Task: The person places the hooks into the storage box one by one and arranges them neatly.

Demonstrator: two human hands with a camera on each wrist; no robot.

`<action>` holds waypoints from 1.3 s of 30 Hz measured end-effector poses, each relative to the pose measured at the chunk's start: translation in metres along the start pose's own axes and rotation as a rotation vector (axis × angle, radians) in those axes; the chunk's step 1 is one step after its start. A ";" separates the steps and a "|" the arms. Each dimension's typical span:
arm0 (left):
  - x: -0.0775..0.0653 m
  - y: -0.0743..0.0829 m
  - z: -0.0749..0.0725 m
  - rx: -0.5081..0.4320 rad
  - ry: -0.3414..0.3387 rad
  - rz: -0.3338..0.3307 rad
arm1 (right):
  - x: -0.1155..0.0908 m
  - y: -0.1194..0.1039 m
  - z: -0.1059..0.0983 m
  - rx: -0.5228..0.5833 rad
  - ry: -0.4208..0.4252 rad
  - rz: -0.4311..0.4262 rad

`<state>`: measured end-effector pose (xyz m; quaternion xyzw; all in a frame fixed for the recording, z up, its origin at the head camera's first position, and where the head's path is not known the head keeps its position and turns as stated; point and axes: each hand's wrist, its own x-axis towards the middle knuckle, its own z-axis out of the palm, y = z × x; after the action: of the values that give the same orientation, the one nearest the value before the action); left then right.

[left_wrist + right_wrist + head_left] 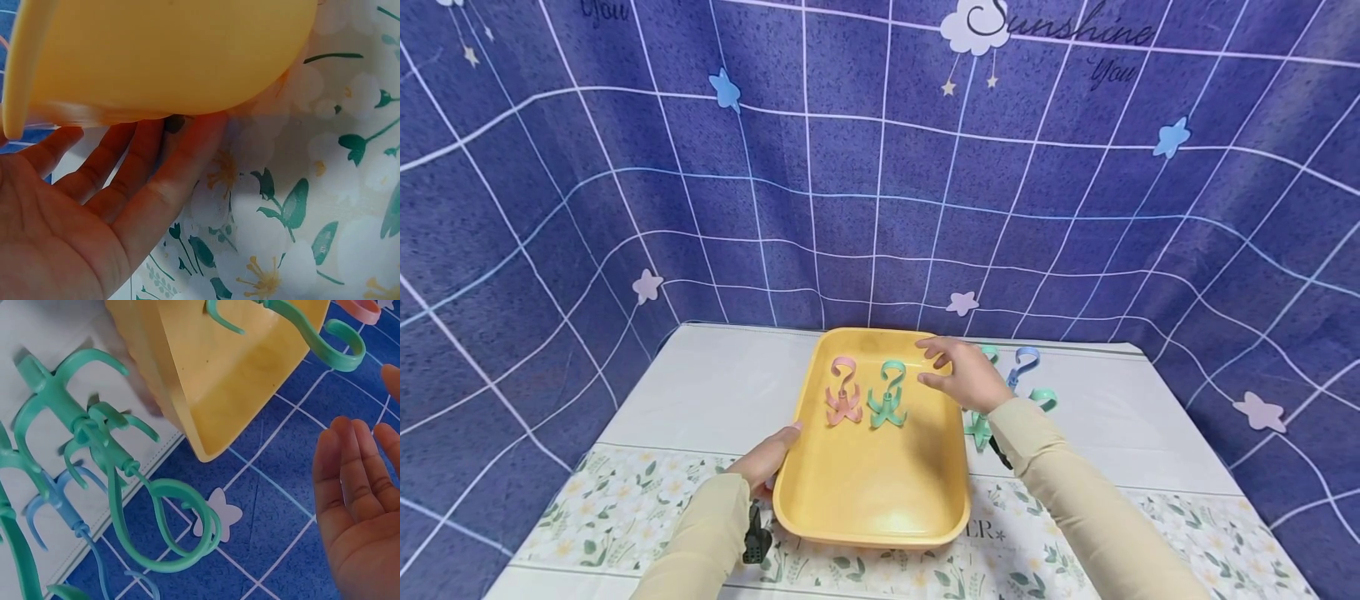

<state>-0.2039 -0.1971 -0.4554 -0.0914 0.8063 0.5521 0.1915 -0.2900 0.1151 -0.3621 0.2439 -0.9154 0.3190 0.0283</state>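
Observation:
A yellow plastic tray (880, 508) rests on the table in front of me. My left hand (767, 458) grips its left side, thumb at the rim; in the left wrist view the fingers (165, 181) reach under the tray's wall. A pink multi-prong hanging hook (843, 406) and a green hanging hook (887, 407) stand side by side in the tray's far half. Over the tray's far right rim is my right hand (966, 371), its fingers loosely bent and holding nothing. In the right wrist view its palm (369, 531) shows bare.
Right of the tray lie several more hanging hooks, green ones (65, 406) and a blue one (62, 506), partly hidden by the right arm in the head view. A blue grid-patterned curtain (880, 167) stands behind the table (715, 367), which has a white and floral cover.

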 end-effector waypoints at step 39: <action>0.006 -0.003 0.000 -0.006 0.003 -0.031 | -0.035 0.027 -0.032 -0.029 0.062 -0.009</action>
<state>-0.2085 -0.1976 -0.4610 -0.1051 0.8035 0.5512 0.1987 -0.2752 0.1674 -0.3596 0.2375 -0.9175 0.3131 0.0617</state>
